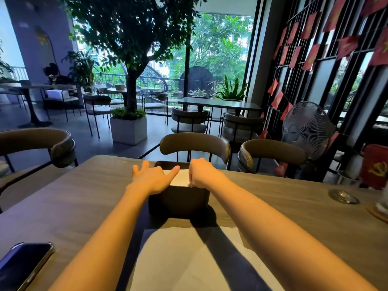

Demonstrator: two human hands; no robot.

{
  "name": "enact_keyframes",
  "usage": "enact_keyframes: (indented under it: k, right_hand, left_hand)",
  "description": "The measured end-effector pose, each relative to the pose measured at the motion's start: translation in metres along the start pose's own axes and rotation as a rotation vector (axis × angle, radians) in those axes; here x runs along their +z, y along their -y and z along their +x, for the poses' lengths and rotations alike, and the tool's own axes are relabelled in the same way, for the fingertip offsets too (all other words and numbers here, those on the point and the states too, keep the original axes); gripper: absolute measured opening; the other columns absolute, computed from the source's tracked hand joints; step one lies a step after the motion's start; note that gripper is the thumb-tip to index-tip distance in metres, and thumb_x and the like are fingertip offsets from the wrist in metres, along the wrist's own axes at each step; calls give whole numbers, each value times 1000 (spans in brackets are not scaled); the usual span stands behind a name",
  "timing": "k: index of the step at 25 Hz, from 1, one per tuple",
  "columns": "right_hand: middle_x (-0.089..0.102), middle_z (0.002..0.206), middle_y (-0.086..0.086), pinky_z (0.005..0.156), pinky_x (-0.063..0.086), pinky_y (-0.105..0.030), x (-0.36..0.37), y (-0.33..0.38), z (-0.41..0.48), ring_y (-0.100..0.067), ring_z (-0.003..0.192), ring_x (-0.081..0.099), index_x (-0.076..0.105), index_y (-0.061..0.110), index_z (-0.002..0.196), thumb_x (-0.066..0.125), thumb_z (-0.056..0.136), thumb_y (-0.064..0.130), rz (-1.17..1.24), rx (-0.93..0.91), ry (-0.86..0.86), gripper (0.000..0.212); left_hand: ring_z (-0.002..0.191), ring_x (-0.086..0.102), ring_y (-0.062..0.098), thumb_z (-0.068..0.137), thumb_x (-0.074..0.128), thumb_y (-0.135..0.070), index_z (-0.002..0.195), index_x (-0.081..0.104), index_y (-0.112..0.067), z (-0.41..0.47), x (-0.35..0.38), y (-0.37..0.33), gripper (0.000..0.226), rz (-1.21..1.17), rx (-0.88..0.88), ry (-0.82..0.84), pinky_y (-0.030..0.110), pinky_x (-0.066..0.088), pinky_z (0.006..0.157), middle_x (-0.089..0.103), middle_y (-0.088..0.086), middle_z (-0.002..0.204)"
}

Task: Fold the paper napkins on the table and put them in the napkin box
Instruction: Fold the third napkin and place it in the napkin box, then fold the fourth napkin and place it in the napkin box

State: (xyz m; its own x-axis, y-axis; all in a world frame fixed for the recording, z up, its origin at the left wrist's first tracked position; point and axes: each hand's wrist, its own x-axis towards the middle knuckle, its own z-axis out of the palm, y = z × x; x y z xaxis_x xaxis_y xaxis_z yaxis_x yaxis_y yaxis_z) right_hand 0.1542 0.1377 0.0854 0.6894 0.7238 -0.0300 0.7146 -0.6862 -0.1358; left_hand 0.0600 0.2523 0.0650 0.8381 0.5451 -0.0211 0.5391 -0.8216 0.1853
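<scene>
A dark napkin box (178, 201) stands in the middle of the wooden table (283, 208), with a white folded napkin (181, 179) lying in its open top. My left hand (150, 179) rests over the box's left rim, fingers spread, its index finger lying across the napkin. My right hand (202, 175) is over the right rim, fingers curled down onto the napkin's right edge. In front of the box, a flat unfolded white napkin (184, 259) lies on the table between my forearms.
A dark phone (23, 263) lies at the table's near left edge. A round metal ashtray (343, 196) and a glass on a coaster (381, 208) sit at the right. Chairs (195, 144) stand along the far side, a fan (304, 128) beyond them.
</scene>
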Motion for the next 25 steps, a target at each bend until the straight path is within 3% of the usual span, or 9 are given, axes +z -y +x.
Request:
enact_keyframes:
  k: [3,5,8,12,15,17,20,23,25]
  right_hand:
    - [63,111,-17,85,49,-35,-2,4,-5,-30,105,60,61,1,111,69,85,23,-63,-11,-32,35]
    - [64,93,-16,74,48,-34,-3,4,-11,-29,93,64,66,1,98,65,87,29,13,-34,-166,30]
    - [65,73,-10,61,45,-31,-8,-7,-29,-26,73,64,70,4,80,59,90,35,234,-41,-451,34]
    - [68,72,-4,65,50,-33,-13,-41,-66,-17,70,63,70,11,77,59,89,36,452,71,-629,30]
    - [64,70,-9,61,49,-33,-4,-75,-111,-21,69,62,66,6,78,63,86,39,370,190,-348,34]
    - [59,72,-5,56,43,-29,2,-93,-148,-19,67,56,60,9,84,65,80,50,263,293,-91,42]
    - [59,88,-5,61,43,-29,15,-100,-197,-20,79,56,60,9,96,68,69,64,120,382,220,62]
    - [60,92,-7,58,40,-30,38,-98,-225,-23,83,56,56,13,85,75,61,63,78,375,237,59]
    - [56,83,-4,56,37,-30,47,-101,-230,-23,79,53,51,15,78,80,58,57,167,394,186,55]
  left_hand:
    - [140,18,31,89,12,-65,91,71,-10,-2,1,-3,81,16,-1,-20,55,8,112,53,13,134]
    - [136,24,30,92,15,-59,82,72,-12,-7,1,-5,75,-14,-3,-99,53,14,109,59,11,123]
    - [121,36,28,94,27,-52,78,73,-16,-22,-1,-11,60,-115,26,-331,46,24,98,57,3,92]
    - [87,45,21,91,47,-38,70,70,-12,-52,-2,-34,41,-416,234,-648,34,31,77,44,-7,61]
    - [74,57,20,89,52,-38,72,69,-9,-78,7,-56,37,-446,412,-480,35,47,66,63,3,67]
    - [76,63,20,86,53,-44,81,69,-13,-90,16,-69,35,-363,426,-216,40,54,74,69,5,79]
    - [87,62,15,84,57,-47,99,66,-20,-107,34,-86,33,-242,407,59,36,54,83,66,0,95]
    - [93,61,17,84,59,-44,109,62,-21,-124,53,-98,34,-247,379,165,34,52,87,64,4,105]
    - [102,59,21,83,61,-41,116,59,-20,-132,63,-101,39,-237,355,216,37,50,93,62,8,116]
